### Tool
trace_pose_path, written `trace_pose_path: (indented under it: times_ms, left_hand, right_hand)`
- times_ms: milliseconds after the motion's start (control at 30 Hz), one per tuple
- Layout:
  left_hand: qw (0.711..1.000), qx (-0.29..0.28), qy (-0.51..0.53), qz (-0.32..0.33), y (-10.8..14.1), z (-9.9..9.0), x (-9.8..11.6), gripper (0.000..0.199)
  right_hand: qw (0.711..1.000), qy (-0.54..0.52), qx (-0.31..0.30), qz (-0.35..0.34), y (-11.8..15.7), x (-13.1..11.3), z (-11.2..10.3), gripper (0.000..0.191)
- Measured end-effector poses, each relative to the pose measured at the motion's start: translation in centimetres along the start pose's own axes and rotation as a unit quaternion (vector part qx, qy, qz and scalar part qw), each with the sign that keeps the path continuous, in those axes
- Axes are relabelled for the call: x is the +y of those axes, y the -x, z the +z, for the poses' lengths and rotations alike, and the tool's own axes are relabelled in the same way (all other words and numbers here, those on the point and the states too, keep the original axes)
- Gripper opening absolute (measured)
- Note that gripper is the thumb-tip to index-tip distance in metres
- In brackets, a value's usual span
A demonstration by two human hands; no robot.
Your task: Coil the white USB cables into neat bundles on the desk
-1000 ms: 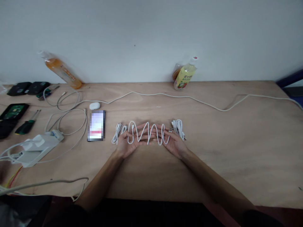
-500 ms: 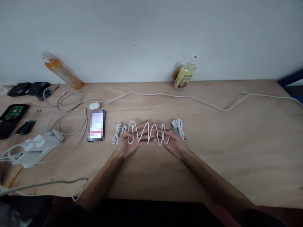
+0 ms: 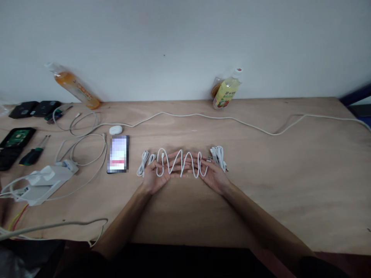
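Note:
A white USB cable (image 3: 181, 162) lies in loose wavy loops across both of my upturned palms. My left hand (image 3: 153, 178) supports its left end, with the thumb over the cable and the fingers stretched to the right. The other end, with a metal plug, rests by the thumb of my right hand (image 3: 216, 178), whose fingers reach left. The fingertips of both hands meet or overlap under the loops. Just beyond the left hand is a bundled white cable (image 3: 142, 164), with another partly hidden behind the thumb. Past my right hand sits another bundled white cable (image 3: 219, 156).
A phone (image 3: 118, 154) and a white earbud case (image 3: 116, 130) lie to the left. Farther left are a power strip (image 3: 46, 183), a screwdriver (image 3: 33, 155) and black boxes (image 3: 24, 109). An orange bottle (image 3: 77, 89) and a yellow-labelled bottle (image 3: 227, 92) stand by the wall. A long cable (image 3: 197, 114) crosses behind.

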State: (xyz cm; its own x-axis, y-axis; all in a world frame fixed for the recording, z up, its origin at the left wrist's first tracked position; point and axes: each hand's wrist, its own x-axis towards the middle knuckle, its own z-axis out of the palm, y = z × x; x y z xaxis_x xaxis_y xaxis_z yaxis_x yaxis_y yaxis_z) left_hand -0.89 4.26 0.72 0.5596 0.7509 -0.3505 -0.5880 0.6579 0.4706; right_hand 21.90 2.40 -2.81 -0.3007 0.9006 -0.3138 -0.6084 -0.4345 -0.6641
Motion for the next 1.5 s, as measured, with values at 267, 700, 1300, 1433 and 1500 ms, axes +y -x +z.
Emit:
trace_pose_path:
  times_ms: [267,700,1300,1433,1500]
  left_hand:
    - [1.000,0.001,-0.004,0.001,0.0,0.0,-0.1,0.087]
    - [1.000,-0.011,-0.014,0.001,-0.1,-0.3,-0.2,0.084]
    - [0.989,0.070,-0.124,0.033,0.0,0.0,-1.3,0.078]
    - [0.984,0.087,-0.147,0.047,0.3,-0.2,-1.5,0.077]
    - [0.985,0.081,-0.145,0.042,0.4,0.0,-1.7,0.074]
  right_hand:
    - [1.000,-0.007,0.002,0.000,0.0,-0.1,0.0,0.023]
    - [1.000,0.009,-0.016,0.008,0.1,-0.3,0.2,0.024]
    - [1.000,-0.006,-0.027,0.000,1.2,0.1,1.9,0.027]
    - [1.000,0.000,-0.012,-0.021,1.8,1.0,2.9,0.027]
    - [0.999,0.010,0.005,-0.038,1.9,1.7,3.6,0.029]
